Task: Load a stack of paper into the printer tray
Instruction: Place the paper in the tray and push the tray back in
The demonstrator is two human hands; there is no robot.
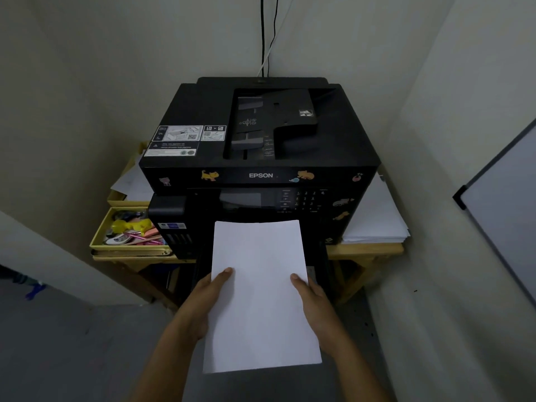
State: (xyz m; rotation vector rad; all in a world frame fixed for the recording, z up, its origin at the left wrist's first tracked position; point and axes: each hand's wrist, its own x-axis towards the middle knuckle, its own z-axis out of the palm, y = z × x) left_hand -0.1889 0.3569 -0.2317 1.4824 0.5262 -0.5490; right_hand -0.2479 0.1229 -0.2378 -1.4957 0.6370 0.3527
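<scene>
A white stack of paper (261, 291) hangs flat in front of the black Epson printer (261, 146), its far edge just below the control panel. My left hand (207, 297) grips the stack's left edge with the thumb on top. My right hand (311, 300) grips the right edge the same way. Beneath the paper, the pulled-out black printer tray (322, 265) shows only at its right side; the rest is hidden by the sheets.
The printer stands on a wooden table (365, 250) in a corner between walls. A yellow tray (127, 230) of small items sits at its left, a pile of white sheets (374, 216) at its right. A whiteboard (504, 210) leans at far right.
</scene>
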